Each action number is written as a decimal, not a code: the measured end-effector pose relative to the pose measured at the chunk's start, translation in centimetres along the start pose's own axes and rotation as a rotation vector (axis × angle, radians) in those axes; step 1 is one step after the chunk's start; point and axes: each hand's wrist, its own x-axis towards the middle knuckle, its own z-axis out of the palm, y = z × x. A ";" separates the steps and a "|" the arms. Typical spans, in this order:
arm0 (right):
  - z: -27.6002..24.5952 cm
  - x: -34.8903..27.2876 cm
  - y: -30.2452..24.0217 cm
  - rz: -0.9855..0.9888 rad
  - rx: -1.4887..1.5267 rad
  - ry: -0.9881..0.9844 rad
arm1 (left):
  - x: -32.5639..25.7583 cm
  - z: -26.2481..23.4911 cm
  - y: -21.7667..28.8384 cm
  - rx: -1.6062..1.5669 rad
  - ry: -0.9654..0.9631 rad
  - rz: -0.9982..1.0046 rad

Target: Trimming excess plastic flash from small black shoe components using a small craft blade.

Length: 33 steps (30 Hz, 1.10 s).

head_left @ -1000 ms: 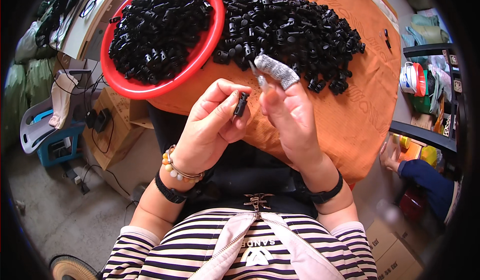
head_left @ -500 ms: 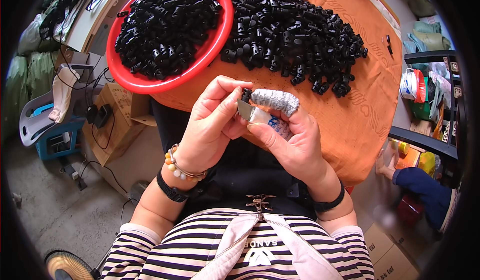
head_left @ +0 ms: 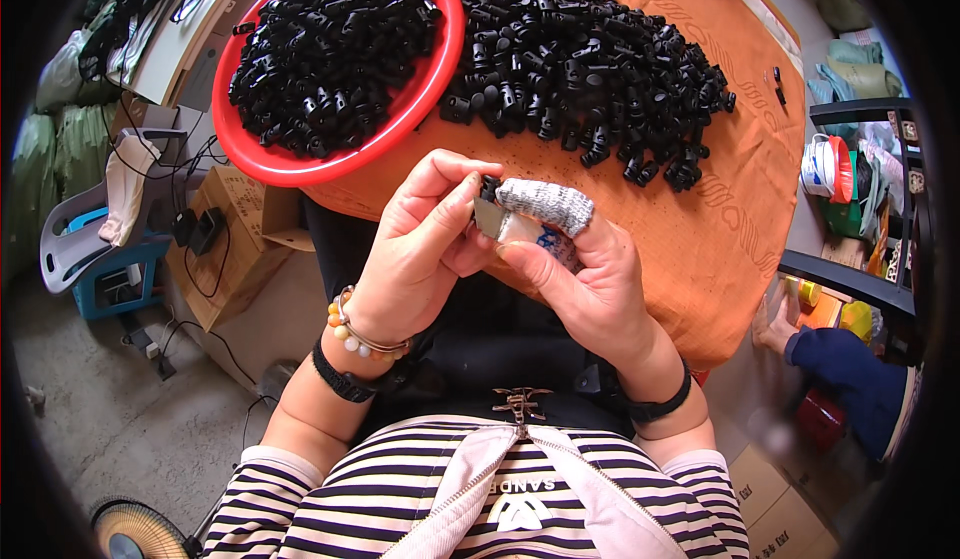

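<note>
At the centre of the frame, the left hand [head_left: 420, 234] pinches a small black part [head_left: 489, 188] between thumb and forefinger, leaving almost no gap. Just right of it, the right hand [head_left: 585, 284] closes thumb and fingers around a tool's white-wrapped handle [head_left: 521, 227]; its flat grey blade [head_left: 489, 218] overlaps the part, though contact cannot be confirmed. A grey knitted sleeve [head_left: 545, 203] covers the right forefinger, beside the part.

The part's long axis seems to run roughly up and down the frame; its lower end is hidden, so which end is which cannot be told. The tool slants from lower right toward its blade at upper left.

Good work here likely calls for a firm left pinch, small blade strokes and bare fingertips clear of the edge.

Beyond, toward the top, an orange cloth [head_left: 700, 259] bears a loose black pile [head_left: 590, 69] and, upper left, a heaped red basin [head_left: 399, 137].
</note>
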 end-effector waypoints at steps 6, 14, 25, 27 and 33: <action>0.0 0.3 0.2 -0.035 -0.034 0.004 | 0.0 0.1 0.1 0.005 0.036 -0.015; -0.4 0.4 0.3 0.093 0.231 0.019 | 0.2 -0.6 0.1 -0.058 -0.106 -0.037; 0.6 2.3 0.2 0.056 0.240 0.040 | -0.2 0.7 -0.3 -0.014 -0.035 -0.061; 0.5 2.2 0.0 0.105 0.341 0.018 | -0.3 -0.2 -0.2 -0.019 -0.096 -0.052; -0.2 1.9 0.8 -0.008 0.193 0.191 | -0.2 -0.9 0.9 0.069 -0.029 0.018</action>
